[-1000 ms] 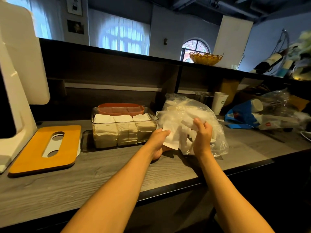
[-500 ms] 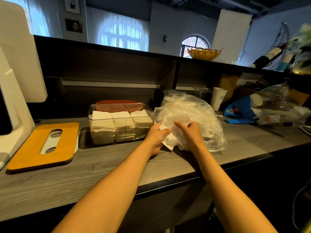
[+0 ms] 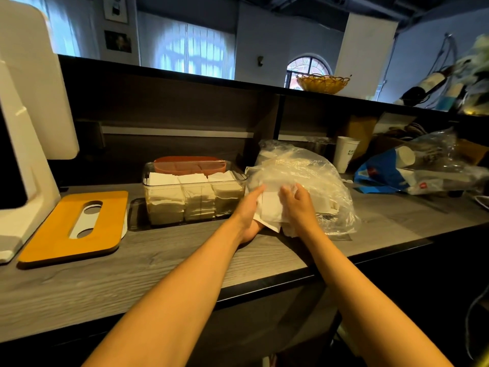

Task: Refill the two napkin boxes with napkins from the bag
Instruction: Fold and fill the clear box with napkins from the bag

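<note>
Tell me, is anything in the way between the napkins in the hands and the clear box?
Nothing visible. Both hands, left hand and right hand, hold the napkins at the bag, right beside the open clear box.

The grey wood-grain worktop [image 3: 164, 263] carries a clear napkin box [image 3: 194, 194] filled with white napkins. Left of the box lies a flat orange lid [image 3: 71, 229] with a slotted opening, and beyond that stands a white device base [image 3: 23, 207]. Just right of the box sits a crumpled clear plastic bag [image 3: 312, 186] of napkins; farther right stand a white paper cup [image 3: 345, 153] and a blue-and-clear bag [image 3: 412, 172]
</note>
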Motion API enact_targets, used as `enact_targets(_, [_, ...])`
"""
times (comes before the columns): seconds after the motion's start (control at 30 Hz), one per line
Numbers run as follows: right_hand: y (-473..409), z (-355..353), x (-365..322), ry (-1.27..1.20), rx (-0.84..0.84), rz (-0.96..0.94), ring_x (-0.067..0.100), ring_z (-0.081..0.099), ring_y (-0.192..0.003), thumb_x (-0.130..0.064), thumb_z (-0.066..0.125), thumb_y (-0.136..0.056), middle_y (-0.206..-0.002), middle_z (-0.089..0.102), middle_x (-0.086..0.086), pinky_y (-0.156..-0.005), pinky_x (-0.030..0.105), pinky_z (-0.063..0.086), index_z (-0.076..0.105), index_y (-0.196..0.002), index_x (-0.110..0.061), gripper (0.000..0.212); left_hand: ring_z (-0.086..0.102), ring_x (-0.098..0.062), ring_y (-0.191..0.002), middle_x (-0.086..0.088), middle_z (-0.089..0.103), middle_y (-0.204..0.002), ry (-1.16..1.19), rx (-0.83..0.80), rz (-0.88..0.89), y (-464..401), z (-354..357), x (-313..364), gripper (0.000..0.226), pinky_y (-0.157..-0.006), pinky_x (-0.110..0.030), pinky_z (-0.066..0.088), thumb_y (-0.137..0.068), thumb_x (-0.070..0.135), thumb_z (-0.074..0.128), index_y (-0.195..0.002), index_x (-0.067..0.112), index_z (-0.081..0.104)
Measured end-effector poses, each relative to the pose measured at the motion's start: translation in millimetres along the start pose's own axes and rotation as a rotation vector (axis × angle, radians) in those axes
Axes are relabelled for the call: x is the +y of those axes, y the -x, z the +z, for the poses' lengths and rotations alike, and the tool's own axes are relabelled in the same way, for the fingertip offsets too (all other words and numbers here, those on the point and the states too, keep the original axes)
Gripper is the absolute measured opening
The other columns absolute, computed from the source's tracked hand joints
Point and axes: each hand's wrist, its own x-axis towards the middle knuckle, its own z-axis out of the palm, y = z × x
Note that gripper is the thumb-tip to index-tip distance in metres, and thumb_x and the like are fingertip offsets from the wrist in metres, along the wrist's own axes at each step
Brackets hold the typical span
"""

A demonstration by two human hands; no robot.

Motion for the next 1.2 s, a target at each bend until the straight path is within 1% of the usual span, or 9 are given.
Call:
enact_targets(0.13, [0,-5,-3,0.009,0.056,0.035,0.014,0.05,-0.069,-0.021,0.056,-0.097,-0.073,0.055,0.003,-0.065,0.034,0.042,0.057,-0.084,-0.004,0.022,0.067,-0.022,-0.088,-0.015,0.067,-0.116,-0.176,0.108,0.083,-6,2,-7,0.035,-0.078,-0.035,0.056,-0.098,-0.005,0.046,-0.129,0.008,0.057])
enact_targets(0.3, [1,-11,-2,-0.037,0.033,0.025,0.005,0.052,-0.054,-0.011,0.067,-0.089,-0.063,0.06,-0.001,-0.053,0.021,0.041,0.066,-0.072,-0.011,0.018,0.066,-0.028,-0.105,-0.011,0.069,-0.112,-0.13,0.174,0.084,-6,0,-5,0.032,-0.093,-0.044,0.053,-0.095,0.003,0.056,-0.126,0.01,0.058])
enact_targets(0.43, [1,-10,-3,-0.023,-0.004,0.02,0.004,0.054,-0.053,-0.015,0.066,-0.091,-0.066,0.064,0.0,-0.052,0.019,0.043,0.067,-0.074,-0.013,0.017,0.067,-0.025,-0.096,-0.011,0.067,-0.111,-0.182,0.161,0.139,-2,2,-6,0.032,-0.083,-0.039,0.056,-0.097,0.001,0.055,-0.127,0.01,0.057])
enact_targets(0.6, [-3,-15,1,-0.148,0.243,0.094,0.018,0.06,-0.065,-0.043,0.048,-0.099,-0.073,0.066,0.01,-0.057,0.029,0.044,0.068,-0.082,-0.009,0.043,0.068,-0.025,-0.098,-0.008,0.069,-0.108,-0.13,0.136,0.196,1,3,-3,0.029,-0.082,-0.041,0.058,-0.098,0.002,0.053,-0.125,0.011,0.057])
enact_targets(0.7, [1,-13,-2,-0.175,0.126,0.14,0.024,0.059,-0.064,-0.055,0.032,-0.1,-0.074,0.066,0.016,-0.056,0.03,0.043,0.07,-0.08,-0.004,0.067,0.068,-0.025,-0.095,-0.009,0.068,-0.108,-0.016,0.061,0.195,8,4,4,0.024,-0.077,-0.042,0.057,-0.099,0.006,0.053,-0.122,0.015,0.055])
enact_targets(0.83, [6,-12,-7,-0.242,-0.064,0.121,0.019,0.06,-0.061,-0.058,0.017,-0.102,-0.072,0.067,0.013,-0.056,0.028,0.042,0.07,-0.078,-0.008,0.076,0.067,-0.027,-0.094,-0.01,0.068,-0.105,0.104,-0.015,0.152,12,0,7,0.02,-0.075,-0.043,0.056,-0.099,0.011,0.051,-0.117,0.019,0.056])
enact_targets(0.9, [3,-12,-5,-0.33,-0.115,0.118,0.019,0.065,-0.069,-0.062,0.019,-0.099,-0.08,0.07,0.012,-0.059,0.027,0.048,0.07,-0.09,-0.01,0.073,0.067,-0.026,-0.091,-0.01,0.068,-0.103,0.094,-0.02,0.151,12,0,7,0.024,-0.066,-0.038,0.059,-0.099,0.011,0.051,-0.122,0.016,0.056])
enact_targets(1.0, [-1,-13,-4,-0.498,-0.148,0.11,0.03,0.068,-0.101,-0.061,0.043,-0.093,-0.11,0.07,0.017,-0.083,0.042,0.056,0.066,-0.116,-0.011,0.06,0.068,-0.025,-0.093,-0.011,0.069,-0.109,-0.088,0.07,0.144,8,0,3,0.034,-0.068,-0.034,0.057,-0.096,0.006,0.054,-0.129,0.013,0.056])
enact_targets(1.2, [1,-15,-6,-0.254,-0.084,0.0,0.025,0.069,-0.091,-0.025,0.065,-0.093,-0.093,0.073,0.008,-0.077,0.038,0.057,0.07,-0.094,-0.014,0.012,0.067,-0.031,-0.103,-0.014,0.068,-0.115,-0.189,0.189,0.1,2,-2,-3,0.034,-0.086,-0.043,0.056,-0.096,0.001,0.051,-0.128,0.011,0.058])
